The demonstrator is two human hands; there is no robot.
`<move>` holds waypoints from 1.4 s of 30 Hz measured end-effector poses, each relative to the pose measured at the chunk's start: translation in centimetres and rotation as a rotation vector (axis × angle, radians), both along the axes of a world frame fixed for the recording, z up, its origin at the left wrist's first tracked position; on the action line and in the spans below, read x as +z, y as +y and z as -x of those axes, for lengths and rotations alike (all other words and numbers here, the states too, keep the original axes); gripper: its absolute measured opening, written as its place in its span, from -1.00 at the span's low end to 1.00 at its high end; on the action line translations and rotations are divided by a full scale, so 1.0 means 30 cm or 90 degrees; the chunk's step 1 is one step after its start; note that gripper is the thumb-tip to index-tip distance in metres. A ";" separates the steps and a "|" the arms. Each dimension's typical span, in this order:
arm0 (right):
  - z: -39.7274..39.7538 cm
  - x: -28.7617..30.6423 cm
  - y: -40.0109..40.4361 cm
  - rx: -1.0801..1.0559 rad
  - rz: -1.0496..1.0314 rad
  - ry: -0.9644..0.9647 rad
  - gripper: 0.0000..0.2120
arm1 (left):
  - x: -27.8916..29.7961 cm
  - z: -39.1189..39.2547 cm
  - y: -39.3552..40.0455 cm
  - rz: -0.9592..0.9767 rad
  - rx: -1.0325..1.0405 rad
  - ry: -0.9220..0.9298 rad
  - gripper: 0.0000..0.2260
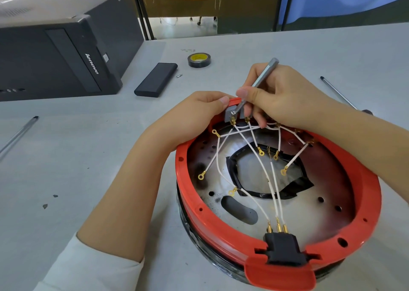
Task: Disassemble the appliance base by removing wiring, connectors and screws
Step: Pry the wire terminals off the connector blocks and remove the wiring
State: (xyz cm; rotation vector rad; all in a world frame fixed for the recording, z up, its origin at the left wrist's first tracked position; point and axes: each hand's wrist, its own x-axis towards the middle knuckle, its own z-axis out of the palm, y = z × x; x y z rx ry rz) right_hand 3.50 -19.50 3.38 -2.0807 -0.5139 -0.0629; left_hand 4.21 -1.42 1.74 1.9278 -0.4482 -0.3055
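Observation:
The round appliance base (365,180), red-rimmed with a metal floor, lies open side up on the table. White wires (256,158) with gold ring terminals spread across its inside and run to a black plug connector (283,248) at the near rim. My left hand (194,118) grips the far rim beside a small grey connector block (229,114). My right hand (281,98) holds a thin grey screwdriver (263,75) like a pen, its tip touching a screw on that block.
A black computer case (59,53) lies at the back left. A black flat box (157,79), a loose bit (178,76) and a roll of black tape (199,59) sit behind the base. A long screwdriver (338,92) lies right, a pen (20,133) left.

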 end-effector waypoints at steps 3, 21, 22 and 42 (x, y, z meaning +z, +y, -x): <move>-0.011 0.012 0.005 -0.006 0.009 0.043 -0.80 | -0.001 -0.001 -0.001 -0.009 0.006 -0.003 -0.75; 0.077 0.105 -0.011 0.032 -0.023 0.074 -0.84 | 0.001 0.000 0.000 -0.009 0.000 0.004 -0.76; 0.100 0.110 -0.009 0.043 -0.001 0.085 -0.84 | 0.002 0.003 0.000 -0.011 0.003 0.001 -0.76; 0.244 0.050 0.028 0.017 0.426 0.094 -0.71 | 0.019 0.024 0.000 0.019 -0.001 0.042 -0.74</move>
